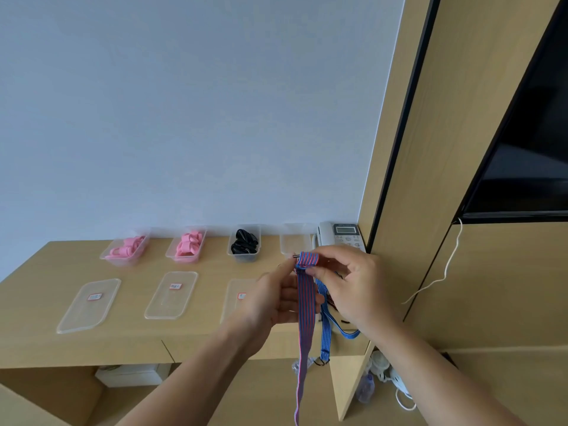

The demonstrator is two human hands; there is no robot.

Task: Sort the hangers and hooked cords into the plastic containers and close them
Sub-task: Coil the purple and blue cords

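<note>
Both hands hold a red-and-blue striped hooked cord [306, 305] above the desk's right end. My right hand [350, 281] pinches its wound top, and my left hand [278, 298] grips the strap just below; the loose end hangs past the desk edge. A blue-and-white striped cord [325, 330] hangs behind it, draped over the desk edge. Along the wall stand open clear containers: two with pink hangers [126, 246] [188, 243], one with black hangers [244, 241], and one that looks empty [295, 241].
Three clear lids with labels lie flat in front of the containers [89, 305] [171, 295] [238, 298], the third partly hidden by my left hand. A grey desk phone [341, 236] sits at the back right corner. A wooden panel and dark screen [528, 149] rise to the right.
</note>
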